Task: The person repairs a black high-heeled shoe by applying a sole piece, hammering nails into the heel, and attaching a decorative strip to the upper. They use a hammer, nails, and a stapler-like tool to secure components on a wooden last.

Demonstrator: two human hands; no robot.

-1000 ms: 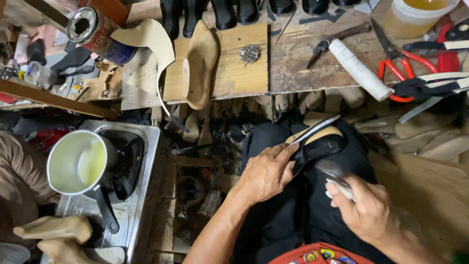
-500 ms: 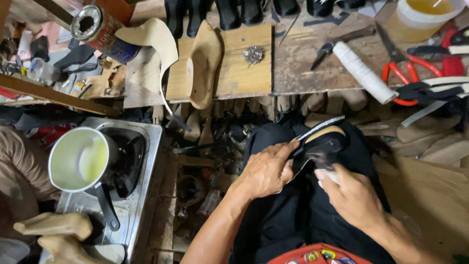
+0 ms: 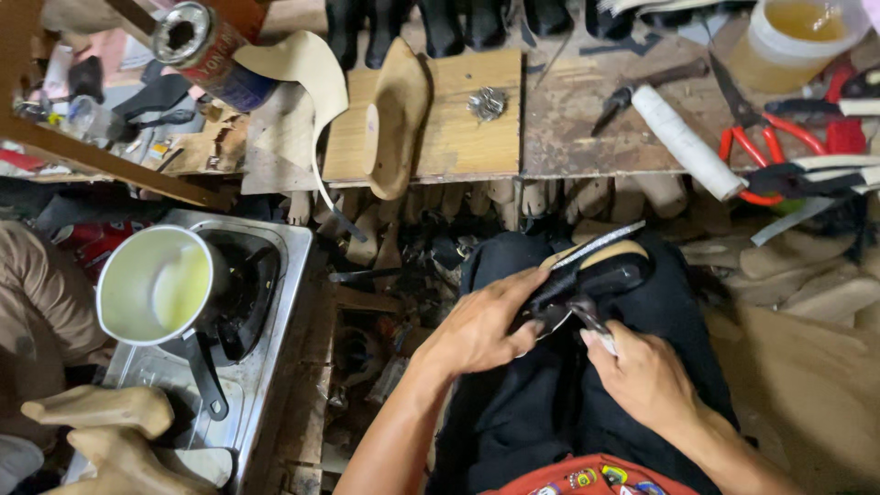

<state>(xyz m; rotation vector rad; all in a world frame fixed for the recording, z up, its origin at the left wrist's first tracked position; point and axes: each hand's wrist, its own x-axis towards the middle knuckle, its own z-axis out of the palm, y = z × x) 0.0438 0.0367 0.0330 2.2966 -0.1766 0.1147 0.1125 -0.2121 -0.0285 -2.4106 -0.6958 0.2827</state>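
Note:
A black shoe upper on a tan last (image 3: 596,266) rests on my lap, over black trousers. My left hand (image 3: 481,325) grips the shoe's near end, fingers wrapped over its black leather. My right hand (image 3: 642,371) is closed around a small tool with a pale handle (image 3: 598,332), whose tip presses against the shoe's edge beside my left fingers. The tool's working end is hidden by the leather.
A wooden bench (image 3: 587,110) ahead holds a wooden last (image 3: 394,115), a white roll (image 3: 687,142), red-handled scissors (image 3: 765,147), a metal can (image 3: 206,50) and a jar of yellow glue (image 3: 793,37). A pot (image 3: 156,284) sits on a stove (image 3: 275,275) at left. Wooden lasts (image 3: 110,426) lie bottom left.
My right hand has moved up and left, closer to the shoe, bringing the tool against its edge. My left hand keeps its grip, and the shoe has barely shifted.

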